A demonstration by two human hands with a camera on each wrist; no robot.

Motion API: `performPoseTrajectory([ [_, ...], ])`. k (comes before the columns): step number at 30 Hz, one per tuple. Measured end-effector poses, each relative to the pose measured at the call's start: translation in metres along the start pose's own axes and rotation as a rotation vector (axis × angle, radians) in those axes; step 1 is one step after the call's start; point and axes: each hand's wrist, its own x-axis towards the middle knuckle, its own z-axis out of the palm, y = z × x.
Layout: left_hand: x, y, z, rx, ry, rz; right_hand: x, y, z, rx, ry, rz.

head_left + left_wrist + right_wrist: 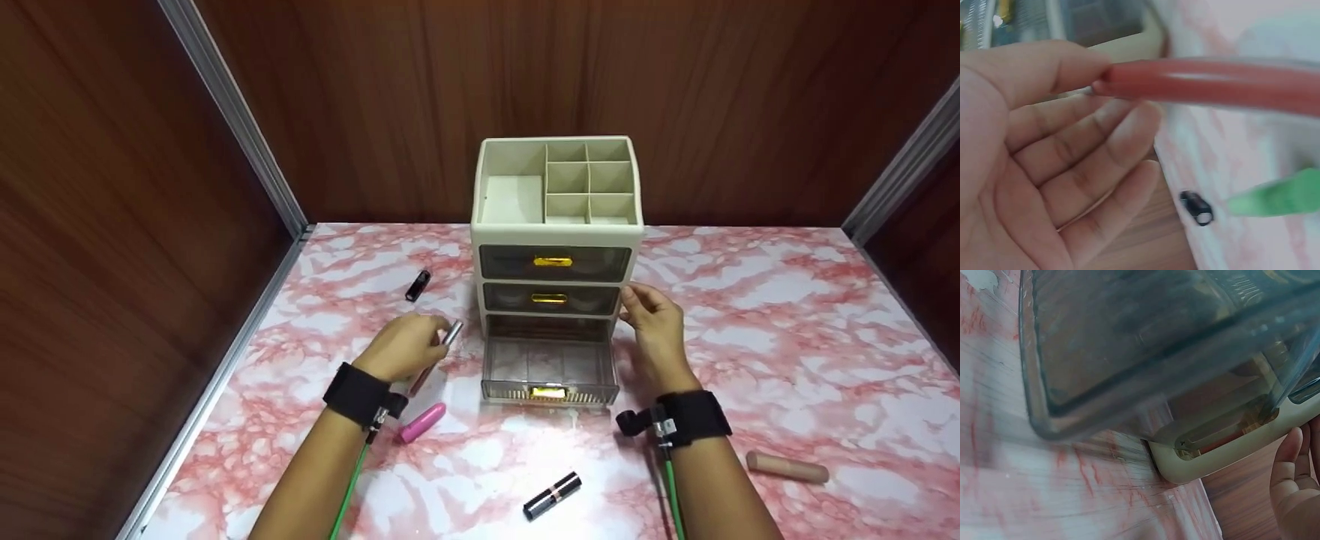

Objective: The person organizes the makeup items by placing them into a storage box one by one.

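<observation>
My left hand (405, 346) pinches a slim tube (452, 334) with a silver end and a reddish body, probably lip gloss; in the left wrist view the red tube (1213, 84) lies between thumb and fingertips. The hand is left of a cream drawer organizer (556, 234). The organizer's bottom clear drawer (550, 391) is pulled out, with nothing visible in it; the two upper drawers are closed. At the organizer's right side, my right hand (656, 326) rests its fingertips against the edge. In the right wrist view its fingers (1286, 467) touch the cream frame.
A black lipstick (418, 286) lies left of the organizer, a pink tube (422, 422) below my left hand. In front are a black striped lipstick (553, 496) and, to the right, a beige tube (787, 466). Brown wood panels (420, 90) enclose the marbled table.
</observation>
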Motion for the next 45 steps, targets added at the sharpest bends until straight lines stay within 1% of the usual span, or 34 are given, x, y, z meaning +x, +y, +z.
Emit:
performPoseTrajectory([
  [5, 0.0, 0.012, -0.01, -0.032, 0.085, 0.099, 0.0, 0.001, -0.001, -0.003, -0.005, -0.001],
  [9, 0.002, 0.021, -0.014, -0.044, 0.178, 0.174, 0.0, 0.002, -0.002, 0.011, -0.008, 0.002],
  [13, 0.004, 0.03, -0.018, -0.068, 0.262, 0.246, 0.001, 0.001, -0.003, -0.004, 0.003, -0.011],
  [20, 0.008, 0.043, -0.022, -0.167, 0.352, 0.31, 0.001, 0.001, -0.003, -0.02, 0.0, -0.014],
  [23, 0.013, 0.048, -0.018, -0.233, 0.397, 0.342, 0.001, 0.001, -0.003, -0.021, -0.001, -0.014],
  [25, 0.017, 0.052, -0.012, -0.269, 0.42, 0.349, 0.001, 0.002, -0.003, -0.023, -0.005, -0.016],
  [26, 0.019, 0.053, -0.009, -0.285, 0.422, 0.35, 0.001, 0.002, -0.003, -0.02, -0.007, -0.013],
  [28, 0.024, 0.057, -0.001, -0.291, 0.408, 0.336, 0.001, 0.002, -0.003, -0.023, -0.008, -0.015],
  [29, 0.026, 0.058, 0.004, -0.269, 0.395, 0.322, 0.001, 0.002, -0.003, -0.026, -0.009, -0.015],
  [32, 0.032, 0.062, 0.017, -0.172, 0.346, 0.292, 0.0, 0.003, -0.004, -0.04, -0.009, -0.017],
  [34, 0.036, 0.065, 0.024, -0.101, 0.336, 0.288, 0.0, 0.003, -0.004, -0.045, -0.011, -0.019],
  [36, 0.039, 0.068, 0.027, -0.067, 0.34, 0.289, -0.001, 0.003, -0.004, -0.045, -0.016, -0.022],
  [39, 0.042, 0.074, 0.025, -0.07, 0.345, 0.286, -0.001, 0.002, -0.002, -0.037, -0.022, -0.028],
  [41, 0.042, 0.077, 0.021, -0.098, 0.293, 0.272, -0.002, 0.001, -0.001, -0.014, -0.027, -0.03],
  [42, 0.042, 0.078, 0.02, -0.113, 0.251, 0.269, -0.002, 0.001, 0.0, -0.007, -0.028, -0.031],
  [45, 0.042, 0.081, 0.018, -0.127, 0.077, 0.261, -0.001, 0.0, 0.0, 0.02, -0.026, -0.031],
])
